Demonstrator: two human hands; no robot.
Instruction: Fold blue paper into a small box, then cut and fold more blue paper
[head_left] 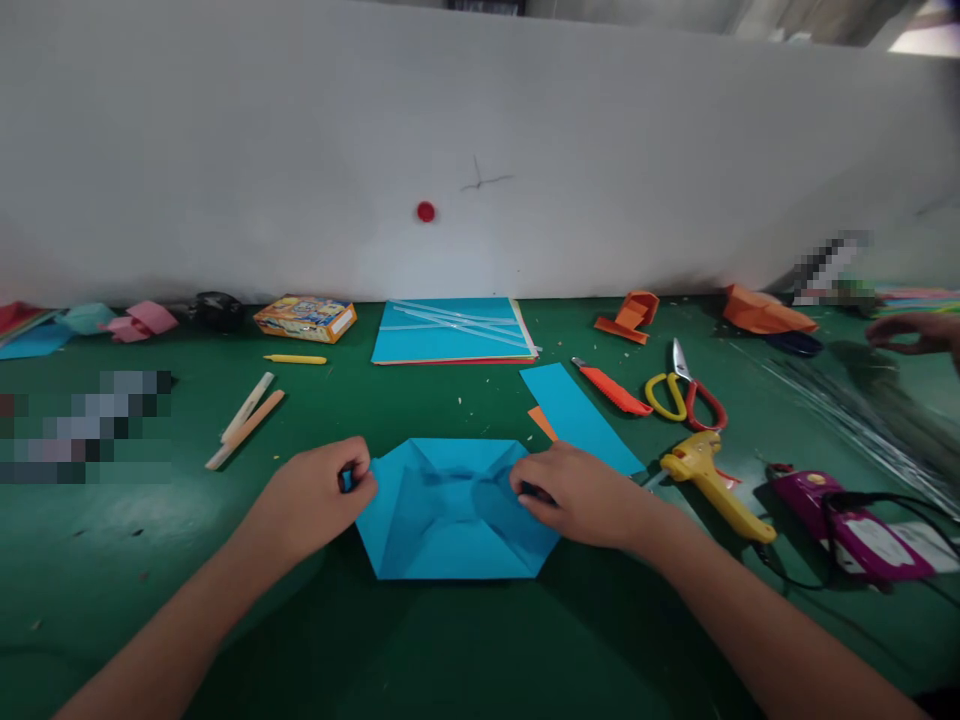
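Observation:
A folded sheet of blue paper (450, 540) lies before me on the green table, creased into an open, shallow box-like shape. My left hand (330, 488) is closed on its left corner, thumb against curled fingers. At the right side, my right hand (574, 490) pinches the opposite edge in the same way. Just beyond my right hand rest a blue paper strip (581, 415) and a bit of orange paper (541, 422) partly under it.
Right of me lie a red cutter knife (615, 390), scissors (684, 390), a yellow glue gun (716, 485) and a purple corded device (847, 525). Behind are stacked coloured sheets (442, 340) and a yellow box (306, 318). Another person's hand (915, 332) shows at far right.

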